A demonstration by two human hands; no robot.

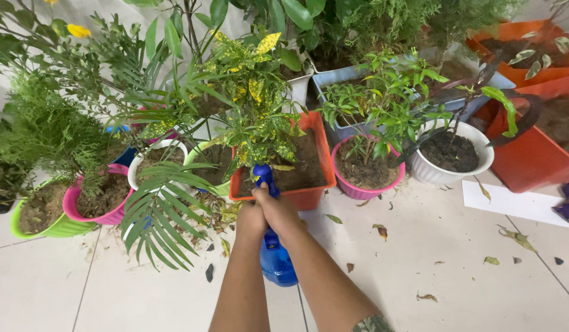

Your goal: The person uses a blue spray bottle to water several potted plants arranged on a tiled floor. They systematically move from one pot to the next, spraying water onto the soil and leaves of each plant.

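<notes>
Blue spray bottle (275, 258) held low in the middle, over the pale tiled floor (432, 270), nozzle end up against the front wall of the orange rectangular planter (309, 195). Glossy plastic, rounded body, mostly hidden behind the wrists. Right hand (277, 209) wrapped tight round the neck, left hand (251, 220) closed on it just beside, touching. Right above: yellow-speckled leafy plant (255, 117) hanging over the nozzle. To the left, palm fronds (158, 215) drooping close to the left arm, then white pot (155, 161), pink pot (100, 206), lime green pot (48, 224). To the right, pink pot with a small shrub (365, 178), white ribbed pot (451, 161), big orange tub (533, 154). Dry leaves (380, 230) scattered about the tiles.
</notes>
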